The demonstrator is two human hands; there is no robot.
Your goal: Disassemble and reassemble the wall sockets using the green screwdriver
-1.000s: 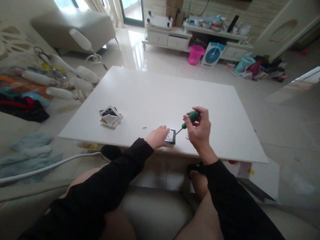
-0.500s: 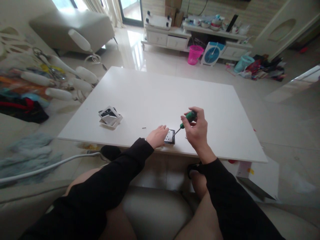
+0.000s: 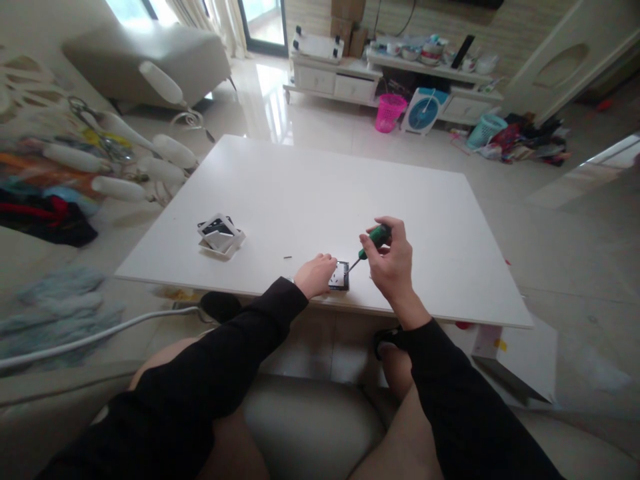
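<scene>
A small white wall socket with a dark rim (image 3: 340,275) lies near the front edge of the white table (image 3: 320,193). My left hand (image 3: 314,274) presses on its left side, fingers curled over it. My right hand (image 3: 393,257) is closed round a green-handled screwdriver (image 3: 373,239), whose thin shaft slants down-left with its tip at the socket's upper right corner. A tiny dark screw (image 3: 287,257) lies on the table left of my left hand.
A small stack of socket plates (image 3: 221,234) sits on the table's left part. White bottles and scissors lie on the floor at left (image 3: 120,160). A pink basket (image 3: 390,111), a fan (image 3: 421,110) and a low cabinet stand beyond the table.
My right hand with the screwdriver has shifted slightly left, closer to the socket. My left hand stays on the socket.
</scene>
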